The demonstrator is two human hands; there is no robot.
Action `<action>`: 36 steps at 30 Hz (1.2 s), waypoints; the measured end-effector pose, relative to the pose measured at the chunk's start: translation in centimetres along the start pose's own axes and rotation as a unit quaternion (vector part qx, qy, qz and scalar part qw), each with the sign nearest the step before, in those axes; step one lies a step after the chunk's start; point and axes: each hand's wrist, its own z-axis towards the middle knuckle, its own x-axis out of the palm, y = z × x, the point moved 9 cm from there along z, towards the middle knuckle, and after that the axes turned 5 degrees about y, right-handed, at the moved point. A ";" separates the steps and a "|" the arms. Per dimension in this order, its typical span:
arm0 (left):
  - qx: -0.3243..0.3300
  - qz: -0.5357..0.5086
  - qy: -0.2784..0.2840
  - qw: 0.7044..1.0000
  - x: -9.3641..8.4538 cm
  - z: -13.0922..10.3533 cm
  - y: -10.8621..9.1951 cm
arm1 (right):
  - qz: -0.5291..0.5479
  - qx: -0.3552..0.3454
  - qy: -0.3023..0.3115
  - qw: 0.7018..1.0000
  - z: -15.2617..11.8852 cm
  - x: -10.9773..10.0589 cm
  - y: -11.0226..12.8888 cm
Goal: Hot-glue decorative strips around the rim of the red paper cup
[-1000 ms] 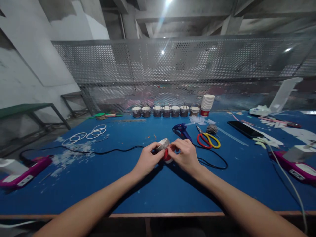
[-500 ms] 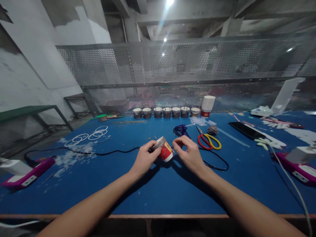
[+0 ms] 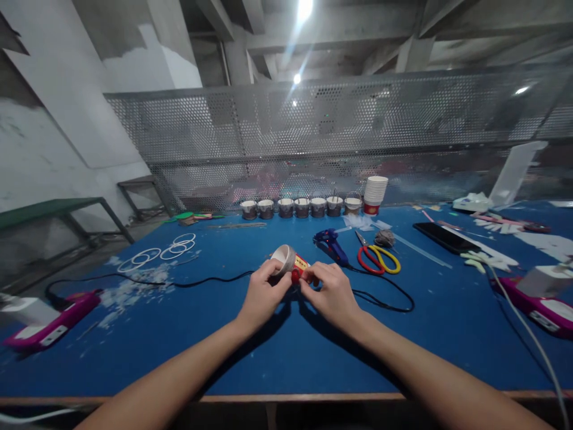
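A red-and-white paper cup (image 3: 301, 263) with grey yarn wound round its rim end lies tilted between my hands, its white mouth turned to the left. My left hand (image 3: 261, 294) is closed on the cup near the wrapped rim. Against the red side, toward the base, my right hand (image 3: 332, 292) presses its thumb and fingertips; whether a yarn end is pinched there is too small to tell. Just beyond the right hand lie a blue glue gun (image 3: 330, 245), red-and-yellow-handled scissors (image 3: 378, 258) and a ball of grey yarn (image 3: 384, 238).
A row of several dark-wrapped cups (image 3: 302, 208) stands at the back beside a stack of paper cups (image 3: 375, 194). White rings (image 3: 178, 246) lie left, a black phone (image 3: 445, 237) right. Purple power strips (image 3: 58, 319) sit at both sides; a black cable (image 3: 192, 280) crosses the table.
My right hand has moved left and closed onto the cup; before, it was apart from it. The cup has turned so that its mouth shows more.
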 end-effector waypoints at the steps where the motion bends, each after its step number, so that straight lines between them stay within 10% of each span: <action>1: 0.026 0.017 -0.010 0.999 -0.2 0.0 -0.4 | 0.027 0.015 0.000 1.000 0.0 0.0 -0.2; 5: 0.134 0.104 -0.068 0.983 -1.3 -0.2 -2.1 | 0.232 0.130 0.017 0.964 0.1 0.7 -1.8; 12: 0.096 0.128 -0.009 0.987 -1.0 0.5 -1.2 | 0.567 0.313 0.108 0.754 -0.3 4.2 -2.5; 21: -0.102 -0.043 0.089 0.990 0.4 0.2 0.6 | 0.209 0.093 0.046 0.972 1.3 -0.6 -1.1; 36: -0.102 -0.082 0.129 0.983 1.5 -0.2 -0.2 | 0.133 0.086 0.002 0.987 0.7 -1.1 -0.9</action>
